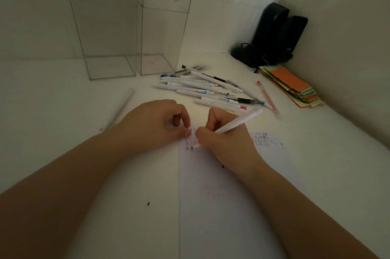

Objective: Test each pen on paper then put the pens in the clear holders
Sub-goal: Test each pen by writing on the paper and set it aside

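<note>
Head view: right hand (223, 134) grips a slim white plastic pen w/ orange tip (236, 125), long axis slanting from far right down to near left, tip on the flat white paper sheet (221, 195) beside small ink marks. Left hand (156, 121), fingers curled, presses fingertips on the sheet's far edge. Two tall clear square-walled holders (109, 47) at far left, nothing visible inside. Loose heap of smooth white pens (206, 90) lies right of them.
</note>
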`<action>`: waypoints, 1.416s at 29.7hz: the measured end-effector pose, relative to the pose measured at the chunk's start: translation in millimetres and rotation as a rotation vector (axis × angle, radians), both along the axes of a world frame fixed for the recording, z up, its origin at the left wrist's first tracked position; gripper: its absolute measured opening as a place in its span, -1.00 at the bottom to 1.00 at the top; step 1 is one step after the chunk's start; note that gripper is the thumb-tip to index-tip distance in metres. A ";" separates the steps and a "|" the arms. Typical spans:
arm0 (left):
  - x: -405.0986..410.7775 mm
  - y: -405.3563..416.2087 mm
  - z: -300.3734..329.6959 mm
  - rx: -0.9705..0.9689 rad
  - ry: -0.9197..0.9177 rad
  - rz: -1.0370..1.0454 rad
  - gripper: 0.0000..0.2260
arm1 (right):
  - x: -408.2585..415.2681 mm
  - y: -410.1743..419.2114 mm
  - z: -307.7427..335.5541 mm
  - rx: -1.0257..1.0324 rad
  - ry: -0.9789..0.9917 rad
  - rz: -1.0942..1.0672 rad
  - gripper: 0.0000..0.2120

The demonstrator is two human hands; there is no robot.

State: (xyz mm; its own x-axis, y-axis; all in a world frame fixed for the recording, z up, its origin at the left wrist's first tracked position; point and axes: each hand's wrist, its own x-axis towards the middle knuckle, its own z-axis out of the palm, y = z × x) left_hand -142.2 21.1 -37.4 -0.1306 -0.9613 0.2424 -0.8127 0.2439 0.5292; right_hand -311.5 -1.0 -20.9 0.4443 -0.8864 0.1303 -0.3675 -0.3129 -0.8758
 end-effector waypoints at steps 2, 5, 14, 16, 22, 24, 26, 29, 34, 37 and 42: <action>0.9 -0.2 0.0 0.008 0.009 0.002 -0.91 | 0.1 -2.4 -6.2 -0.010 -0.056 -0.050 -0.75; 1.4 -0.7 -0.7 0.019 0.022 0.004 -0.92 | 0.0 -4.2 -9.7 -0.028 -0.080 -0.089 -0.72; 1.6 0.0 0.0 0.037 0.033 0.012 -0.92 | -1.2 -3.0 -8.5 -0.051 -0.030 -0.046 -0.74; 1.6 0.3 0.4 0.039 0.037 0.011 -0.92 | -1.6 -2.8 -8.8 -0.059 -0.030 -0.047 -0.72; 1.8 -0.4 0.4 0.038 0.030 0.006 -0.92 | -3.0 -0.7 -7.9 -0.056 -0.029 -0.032 -0.75; 1.8 -0.4 0.5 0.036 0.033 0.007 -0.92 | -3.4 -1.0 -7.8 -0.072 -0.026 -0.041 -0.74; 1.7 -0.6 0.4 0.027 0.032 -0.002 -0.92 | -4.9 -1.8 -7.3 -0.086 -0.028 -0.067 -0.74; 1.4 1.6 0.3 0.022 0.059 -0.009 -0.86 | -10.7 -5.8 -4.0 -0.028 -0.112 -0.133 -0.77; -8.5 6.9 7.8 -0.072 0.280 -0.015 -0.59 | -22.3 -10.3 2.3 0.222 -0.428 -0.054 -0.78; -21.4 8.3 9.6 -0.022 0.501 -0.107 -0.58 | -22.1 -8.6 4.5 0.309 -0.558 0.064 -0.82; -23.2 7.2 -1.1 0.029 0.454 -0.187 -0.54 | -19.7 -9.1 1.9 0.387 -0.645 0.159 -0.63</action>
